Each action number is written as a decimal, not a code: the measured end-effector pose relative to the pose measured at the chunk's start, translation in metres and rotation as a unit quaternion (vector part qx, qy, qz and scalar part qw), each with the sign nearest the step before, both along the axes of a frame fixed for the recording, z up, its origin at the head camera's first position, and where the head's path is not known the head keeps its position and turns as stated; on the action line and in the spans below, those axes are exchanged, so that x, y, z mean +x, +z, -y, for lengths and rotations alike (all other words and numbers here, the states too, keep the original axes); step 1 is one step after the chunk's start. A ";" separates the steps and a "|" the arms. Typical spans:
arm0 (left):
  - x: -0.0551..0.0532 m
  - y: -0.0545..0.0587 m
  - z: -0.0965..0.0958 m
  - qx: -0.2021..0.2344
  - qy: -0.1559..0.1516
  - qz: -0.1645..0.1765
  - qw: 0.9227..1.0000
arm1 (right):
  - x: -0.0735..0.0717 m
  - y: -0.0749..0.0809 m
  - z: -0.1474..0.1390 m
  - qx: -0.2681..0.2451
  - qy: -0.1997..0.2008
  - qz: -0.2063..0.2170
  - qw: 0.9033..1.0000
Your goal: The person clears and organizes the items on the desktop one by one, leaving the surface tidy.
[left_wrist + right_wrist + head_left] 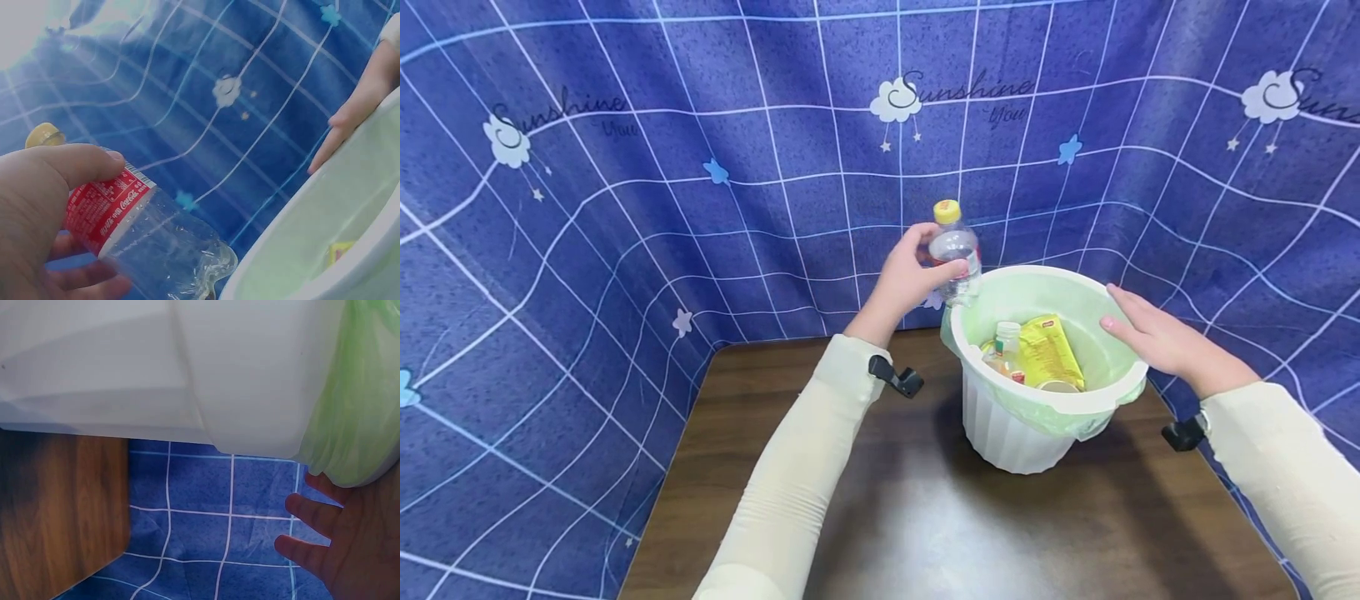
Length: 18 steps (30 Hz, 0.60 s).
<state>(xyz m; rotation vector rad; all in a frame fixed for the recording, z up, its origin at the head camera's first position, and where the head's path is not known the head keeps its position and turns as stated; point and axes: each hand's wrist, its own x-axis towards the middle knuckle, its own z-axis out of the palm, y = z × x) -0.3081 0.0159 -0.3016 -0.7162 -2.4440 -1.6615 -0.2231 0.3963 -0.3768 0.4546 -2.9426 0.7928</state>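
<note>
My left hand [904, 279] grips a clear plastic bottle [955, 243] with a yellow cap and a red Coca-Cola label [107, 209]. The bottle's base is right at the left rim of a white trash bin [1000, 425], and the bottle appears empty. A pale green bag [1082, 302] lines the bin. Inside lie a yellow packet [1049, 350], a small clear bottle with a pale cap [1007, 337] and a round lid-like item [1058, 387]. At the bin's right rim rests my right hand [1157, 333], its fingers extended along the outside.
The bin stands toward the right of a dark brown wooden table [880, 500]. A blue patterned curtain [775, 167] with white lines, clouds and stars hangs behind and at both sides. Black straps [895, 377] circle both wrists.
</note>
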 end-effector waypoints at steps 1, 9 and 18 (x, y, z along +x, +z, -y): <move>0.002 0.000 -0.005 -0.004 -0.006 0.001 1.000 | 0.000 0.000 0.000 -0.001 -0.001 0.000 1.000; 0.015 -0.003 -0.039 -0.023 -0.038 0.006 0.999 | -0.001 -0.001 -0.002 -0.005 -0.007 0.012 1.000; 0.021 -0.009 -0.055 0.001 -0.058 0.012 0.998 | -0.002 -0.003 -0.003 -0.002 -0.011 0.009 1.000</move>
